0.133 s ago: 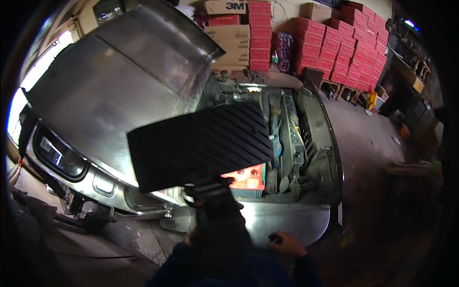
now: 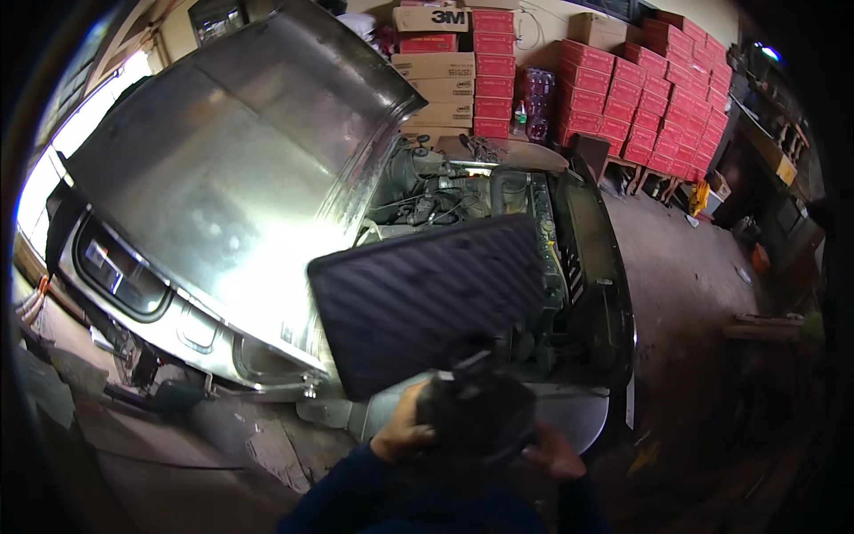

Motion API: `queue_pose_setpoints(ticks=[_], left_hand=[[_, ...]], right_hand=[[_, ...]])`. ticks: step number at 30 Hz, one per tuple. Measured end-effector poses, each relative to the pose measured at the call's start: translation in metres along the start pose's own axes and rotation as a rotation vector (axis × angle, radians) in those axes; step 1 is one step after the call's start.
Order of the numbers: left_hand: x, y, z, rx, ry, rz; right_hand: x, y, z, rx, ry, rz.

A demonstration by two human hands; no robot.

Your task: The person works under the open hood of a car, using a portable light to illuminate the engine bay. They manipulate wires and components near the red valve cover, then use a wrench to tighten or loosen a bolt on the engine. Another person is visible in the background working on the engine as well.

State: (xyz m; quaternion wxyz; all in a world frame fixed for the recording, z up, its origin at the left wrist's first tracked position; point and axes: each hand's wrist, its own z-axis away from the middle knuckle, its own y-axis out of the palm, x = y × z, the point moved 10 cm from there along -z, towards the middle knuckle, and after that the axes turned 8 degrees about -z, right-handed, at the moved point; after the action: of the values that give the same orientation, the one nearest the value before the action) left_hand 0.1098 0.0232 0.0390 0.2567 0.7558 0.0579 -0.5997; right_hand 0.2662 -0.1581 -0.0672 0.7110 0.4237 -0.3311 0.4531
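A large black panel with slanting ribs (image 2: 427,303) is held up over the near side of a car's engine bay. At its near edge is a dark blocky body (image 2: 476,414), whose kind I cannot make out. My left hand (image 2: 405,427) grips the left side of this body, fingers curled against it. My right hand (image 2: 559,452) is at its lower right, partly in shadow, with the fingertips hidden behind it. The panel covers part of the engine bay (image 2: 445,200).
A raised bare-metal bonnet (image 2: 240,151) fills the left, with a bright patch of light on it. The car's wing (image 2: 574,414) lies just beyond my hands. Red boxes (image 2: 658,107) and brown cartons (image 2: 436,89) are stacked by the far wall. Concrete floor (image 2: 658,231) runs along the right.
The ribbed panel has shifted right and nearer, covering the red-topped battery. My right hand has come up to the dark body. The light on the bonnet has grown brighter.
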Motion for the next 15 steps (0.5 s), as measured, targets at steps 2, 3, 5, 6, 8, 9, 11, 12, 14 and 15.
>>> queue_pose_setpoints(ticks=[2, 3, 5, 6, 8, 9, 11, 12, 14, 15], left_hand=[[0.027, 0.024, -0.004, 0.033, -0.279, -0.087], [0.034, 0.034, -0.006, 0.059, -0.362, -0.137], [0.024, 0.059, -0.024, 0.1, -0.233, -0.075], [0.018, 0.069, -0.031, 0.109, -0.189, -0.042], [0.014, 0.082, -0.042, 0.142, -0.151, 0.03], [0.009, 0.088, -0.049, 0.167, -0.075, 0.072], [-0.002, 0.092, -0.06, 0.185, 0.08, 0.084], [0.004, 0.091, -0.06, 0.214, 0.016, -0.032], [0.004, 0.088, -0.059, 0.225, -0.01, -0.161], [0.0, 0.09, -0.06, 0.216, 0.019, -0.178]], right_hand=[[0.03, -0.009, 0.018, -0.111, -0.209, -0.167], [0.051, -0.004, 0.03, -0.087, -0.354, -0.134], [0.093, 0.011, 0.051, -0.093, -0.57, 0.046], [0.098, 0.008, 0.059, -0.184, -0.451, -0.02], [0.133, 0.029, 0.063, -0.196, -0.557, 0.007], [0.15, 0.038, 0.065, -0.206, -0.627, 0.027], [0.179, 0.047, 0.073, -0.343, -0.732, 0.125], [0.186, 0.054, 0.08, -0.412, -0.754, 0.151], [0.195, 0.067, 0.089, -0.475, -0.77, 0.165], [0.194, 0.066, 0.091, -0.53, -0.742, 0.131]])
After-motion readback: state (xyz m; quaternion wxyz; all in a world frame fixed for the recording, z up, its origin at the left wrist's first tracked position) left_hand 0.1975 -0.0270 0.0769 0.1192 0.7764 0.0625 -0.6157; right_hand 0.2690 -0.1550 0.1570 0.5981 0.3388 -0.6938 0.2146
